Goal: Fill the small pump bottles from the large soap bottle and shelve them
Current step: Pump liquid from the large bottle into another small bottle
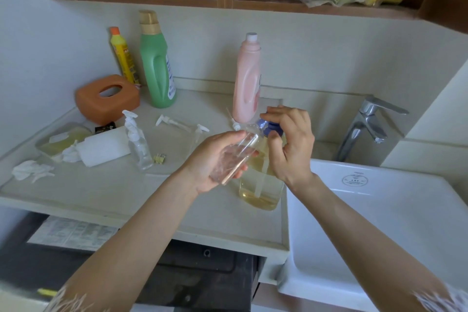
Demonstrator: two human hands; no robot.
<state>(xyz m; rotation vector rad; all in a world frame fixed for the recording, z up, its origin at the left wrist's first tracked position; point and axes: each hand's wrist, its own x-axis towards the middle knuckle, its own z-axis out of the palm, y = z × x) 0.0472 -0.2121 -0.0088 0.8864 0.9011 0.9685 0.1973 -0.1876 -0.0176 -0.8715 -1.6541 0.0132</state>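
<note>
My left hand (pixel 215 159) holds a small clear bottle (pixel 238 152) tilted, its open neck up against the blue pump head (pixel 271 128) of the large soap bottle (pixel 260 185). That large bottle stands on the counter, clear, with yellowish soap in its lower part. My right hand (pixel 291 142) curls over the blue pump head, fingers on top. Another small clear pump bottle (pixel 138 144) stands upright to the left. Loose white pump heads (pixel 172 122) (pixel 201 129) lie on the counter behind.
A pink bottle (pixel 247 78), a green bottle (pixel 158 63) and a yellow bottle (pixel 124 56) stand at the wall. An orange tissue box (pixel 106 97), a white block (pixel 103 145) and crumpled tissue (pixel 30 170) lie left. White sink (pixel 379 210) and tap (pixel 367 124) right. Wooden shelf (pixel 225 2) overhead.
</note>
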